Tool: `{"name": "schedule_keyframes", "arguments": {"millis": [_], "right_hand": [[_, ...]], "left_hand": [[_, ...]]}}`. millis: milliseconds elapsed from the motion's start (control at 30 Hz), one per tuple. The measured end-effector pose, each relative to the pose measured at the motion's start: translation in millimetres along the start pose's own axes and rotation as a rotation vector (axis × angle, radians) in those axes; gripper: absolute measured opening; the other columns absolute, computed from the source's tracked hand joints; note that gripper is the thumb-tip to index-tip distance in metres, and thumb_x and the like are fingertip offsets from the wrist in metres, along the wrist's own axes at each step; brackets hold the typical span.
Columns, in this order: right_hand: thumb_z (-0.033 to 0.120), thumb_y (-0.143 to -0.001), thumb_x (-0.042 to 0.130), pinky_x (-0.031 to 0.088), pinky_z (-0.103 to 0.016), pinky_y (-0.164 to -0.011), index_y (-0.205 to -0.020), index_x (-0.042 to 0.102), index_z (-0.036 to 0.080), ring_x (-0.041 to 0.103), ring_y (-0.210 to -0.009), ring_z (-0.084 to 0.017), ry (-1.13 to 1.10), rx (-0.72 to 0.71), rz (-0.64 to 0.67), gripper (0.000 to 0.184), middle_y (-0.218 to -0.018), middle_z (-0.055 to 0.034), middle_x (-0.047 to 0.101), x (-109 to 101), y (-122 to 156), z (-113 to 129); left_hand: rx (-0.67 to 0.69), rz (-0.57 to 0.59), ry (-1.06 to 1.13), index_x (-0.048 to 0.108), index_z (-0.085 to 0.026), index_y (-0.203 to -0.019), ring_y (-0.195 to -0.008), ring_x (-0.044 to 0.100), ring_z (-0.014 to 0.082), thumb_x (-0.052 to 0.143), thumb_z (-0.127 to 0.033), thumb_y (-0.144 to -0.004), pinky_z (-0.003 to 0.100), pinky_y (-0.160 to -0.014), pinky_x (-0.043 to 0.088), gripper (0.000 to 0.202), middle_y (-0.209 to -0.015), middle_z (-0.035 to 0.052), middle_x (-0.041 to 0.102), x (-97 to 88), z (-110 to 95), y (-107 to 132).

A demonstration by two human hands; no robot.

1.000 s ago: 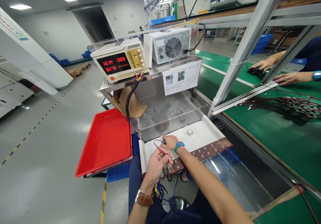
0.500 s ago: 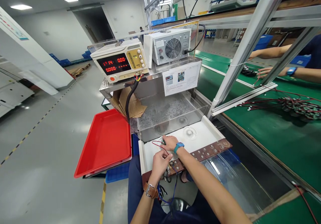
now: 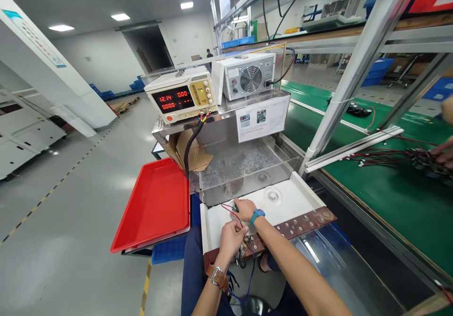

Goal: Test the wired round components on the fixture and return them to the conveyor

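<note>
My right hand (image 3: 246, 209), with a teal watch at the wrist, is closed on a small green circuit board (image 3: 235, 207) over the white tray (image 3: 290, 194). A thin red wire (image 3: 226, 206) loops out from the board toward my left hand. Below and to the left, my left hand (image 3: 231, 238) pinches that wire between thumb and fingertips, close to the brown strip (image 3: 300, 224) with rows of metal studs. Blue and black leads (image 3: 252, 273) hang from the strip beside my left hand. The fingers partly hide the board and the wire's end.
Behind the tray stands a metal shelf holding a power supply (image 3: 180, 94) with red digits and a grey fan unit (image 3: 247, 78). A red tray (image 3: 155, 203) lies to the left. On the green bench at right, a person's hand (image 3: 444, 153) touches bundled wired boards (image 3: 421, 158).
The view has shifted slightly, while both my hands keep their hold on the board and wire. At right, the other person's hands have left the black cables; one is now at the wired bundle.
</note>
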State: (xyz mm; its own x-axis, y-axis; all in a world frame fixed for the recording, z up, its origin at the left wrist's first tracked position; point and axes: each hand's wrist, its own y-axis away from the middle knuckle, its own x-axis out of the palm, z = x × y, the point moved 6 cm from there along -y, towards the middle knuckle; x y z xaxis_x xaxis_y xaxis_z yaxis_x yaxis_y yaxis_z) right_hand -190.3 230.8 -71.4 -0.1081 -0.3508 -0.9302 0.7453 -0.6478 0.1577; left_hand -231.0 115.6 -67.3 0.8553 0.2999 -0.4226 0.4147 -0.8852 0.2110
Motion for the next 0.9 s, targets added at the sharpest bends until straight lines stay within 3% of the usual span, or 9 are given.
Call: {"name": "schedule_keyframes", "arguments": {"millis": [333, 600, 767, 900], "right_hand": [[0.043, -0.083, 0.055, 0.042, -0.031, -0.075, -0.109, 0.058, 0.019, 0.067, -0.095, -0.027, -0.034, -0.002, -0.029, 0.036, -0.098, -0.0118, 0.072, 3, 0, 6], [0.039, -0.079, 0.056, 0.043, -0.033, -0.075, -0.106, 0.059, 0.020, 0.067, -0.094, -0.029, -0.037, -0.023, -0.065, 0.033, -0.093, -0.0114, 0.072, 7, -1, 8], [0.036, -0.076, 0.059, 0.042, -0.031, -0.071, -0.100, 0.062, 0.020, 0.068, -0.090, -0.028, -0.055, 0.002, -0.079, 0.028, -0.091, -0.0104, 0.073, -1, 0, 11], [0.040, -0.078, 0.058, 0.041, -0.027, -0.069, -0.093, 0.062, 0.023, 0.067, -0.084, -0.024, -0.184, 0.098, -0.241, 0.024, -0.084, -0.0054, 0.072, -25, 11, 6]], "left_hand": [[-0.030, -0.065, -0.011, 0.050, -0.021, -0.053, -0.050, 0.046, 0.0136, 0.063, -0.026, -0.063, 0.026, -0.052, 0.028, 0.017, -0.049, -0.0032, 0.052, -4.1, -4, 4], [-0.032, -0.100, -0.013, 0.047, -0.023, -0.053, -0.052, 0.043, 0.0143, 0.066, -0.024, -0.060, 0.028, -0.054, 0.027, 0.020, -0.049, -0.0048, 0.048, -0.2, 17, -5], [-0.034, -0.053, 0.003, 0.050, -0.023, -0.056, -0.055, 0.049, 0.0165, 0.068, -0.032, -0.061, 0.029, -0.056, 0.032, 0.021, -0.052, -0.0026, 0.053, 3.2, 22, -10], [0.106, -0.131, 0.096, 0.056, -0.022, -0.062, -0.063, 0.058, 0.0214, 0.062, -0.057, -0.066, 0.033, -0.065, 0.044, 0.035, -0.061, 0.0029, 0.063, -5.7, -1, -2]]}}
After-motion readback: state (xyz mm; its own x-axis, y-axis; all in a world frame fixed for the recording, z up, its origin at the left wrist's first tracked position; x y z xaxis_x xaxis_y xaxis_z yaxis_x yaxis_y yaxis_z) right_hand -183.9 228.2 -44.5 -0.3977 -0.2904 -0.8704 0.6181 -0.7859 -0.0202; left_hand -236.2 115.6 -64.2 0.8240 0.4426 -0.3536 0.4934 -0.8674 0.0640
